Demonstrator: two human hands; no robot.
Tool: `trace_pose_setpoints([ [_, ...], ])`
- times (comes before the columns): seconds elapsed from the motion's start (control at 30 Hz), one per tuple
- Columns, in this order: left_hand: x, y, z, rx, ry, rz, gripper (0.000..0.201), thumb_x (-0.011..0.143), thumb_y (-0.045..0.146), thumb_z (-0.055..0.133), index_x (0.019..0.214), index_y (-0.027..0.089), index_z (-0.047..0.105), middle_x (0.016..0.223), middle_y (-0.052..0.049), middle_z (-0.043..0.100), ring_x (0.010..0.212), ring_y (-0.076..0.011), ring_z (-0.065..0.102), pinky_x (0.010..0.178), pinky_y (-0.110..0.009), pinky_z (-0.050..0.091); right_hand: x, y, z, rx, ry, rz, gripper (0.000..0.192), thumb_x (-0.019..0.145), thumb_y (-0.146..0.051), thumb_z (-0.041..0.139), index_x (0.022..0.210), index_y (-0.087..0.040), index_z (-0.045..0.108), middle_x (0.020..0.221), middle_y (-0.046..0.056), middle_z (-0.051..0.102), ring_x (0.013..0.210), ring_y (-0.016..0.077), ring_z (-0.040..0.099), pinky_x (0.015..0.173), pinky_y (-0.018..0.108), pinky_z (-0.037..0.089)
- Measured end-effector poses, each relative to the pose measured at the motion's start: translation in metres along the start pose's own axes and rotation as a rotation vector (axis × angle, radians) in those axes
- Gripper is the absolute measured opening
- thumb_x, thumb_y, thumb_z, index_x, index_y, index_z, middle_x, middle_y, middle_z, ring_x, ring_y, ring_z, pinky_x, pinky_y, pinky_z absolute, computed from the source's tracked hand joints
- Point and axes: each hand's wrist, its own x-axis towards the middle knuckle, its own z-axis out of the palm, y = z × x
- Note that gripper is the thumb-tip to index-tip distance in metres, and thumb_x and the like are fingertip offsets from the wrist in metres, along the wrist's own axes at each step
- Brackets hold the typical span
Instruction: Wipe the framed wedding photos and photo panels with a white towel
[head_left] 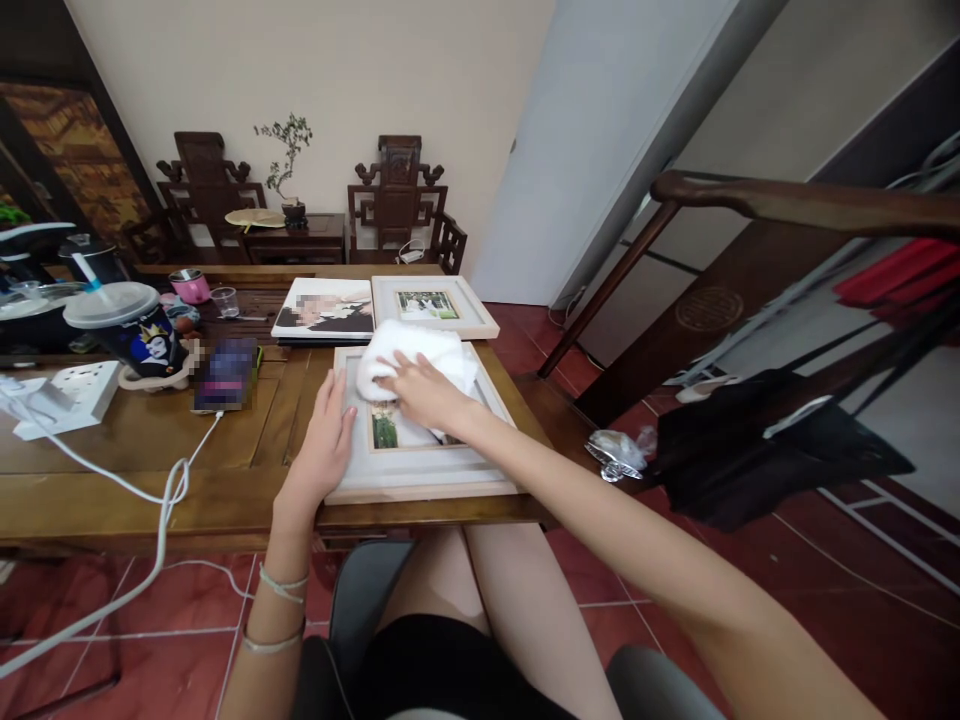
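Observation:
A picture frame point(420, 480) with a pale wood edge and a small photo in a wide white mount lies flat at the table's front edge. My right hand point(424, 390) presses a folded white cloth point(382, 350) onto its upper part, with the fingers bent over the cloth. The cloth and hand hide part of the photo. My left hand point(326, 435) rests along the frame's left edge, fingers stretched out and the thumb over the border. Behind lie a second pale frame point(480, 315) and a black-and-white picture panel point(322, 318), partly blurred out.
Left on the wooden table point(277, 400) are a phone point(226, 372) with a charging cable, a lidded drink cup point(139, 335), a power strip point(75, 390) and a pink cup point(190, 286). A wooden chair point(795, 210) with a black bag point(720, 460) stands at the right.

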Motion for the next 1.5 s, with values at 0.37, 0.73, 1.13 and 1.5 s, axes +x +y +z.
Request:
trace_pose_setpoints([
  [0.37,0.001,0.008,-0.003,-0.057,0.026,0.016,0.064,0.097,0.048,0.029,0.15,0.018,0.011,0.157,-0.015,0.016,0.145,-0.0232,0.016,0.117,-0.043,0.015,0.009,-0.038,-0.009,-0.03,-0.014,-0.174,0.028,0.082,-0.006,0.047,0.1,-0.006,0.068,0.117,0.022,0.061,0.126,0.0301,0.044,0.102,0.045,0.033],
  [0.73,-0.003,0.007,-0.004,-0.11,-0.015,0.022,0.066,0.096,0.055,0.019,0.149,0.016,0.019,0.155,-0.014,0.024,0.143,-0.0239,0.022,0.117,-0.044,0.017,-0.037,-0.037,-0.028,0.169,-0.148,-0.219,0.05,0.076,0.002,0.044,0.116,-0.017,0.066,0.125,0.014,0.062,0.122,0.0261,0.053,0.107,0.045,0.03],
  [1.13,-0.002,0.009,-0.003,-0.052,-0.025,-0.019,0.067,0.096,0.054,0.016,0.143,0.009,0.034,0.15,-0.017,0.035,0.14,-0.0235,0.03,0.116,-0.042,0.021,-0.029,-0.038,-0.014,0.101,-0.036,-0.224,0.039,0.074,0.002,0.047,0.106,-0.009,0.067,0.131,0.022,0.054,0.129,0.0325,0.043,0.098,0.046,0.04],
  [1.5,-0.001,0.003,0.003,0.039,-0.124,-0.056,0.052,0.096,0.042,0.031,0.135,0.012,0.047,0.146,-0.014,0.041,0.141,-0.0244,0.027,0.115,-0.048,0.021,-0.112,-0.001,-0.048,0.271,-0.289,-0.156,0.053,0.068,0.007,0.041,0.101,-0.021,0.071,0.12,0.007,0.066,0.111,0.0243,0.06,0.085,0.028,0.043],
])
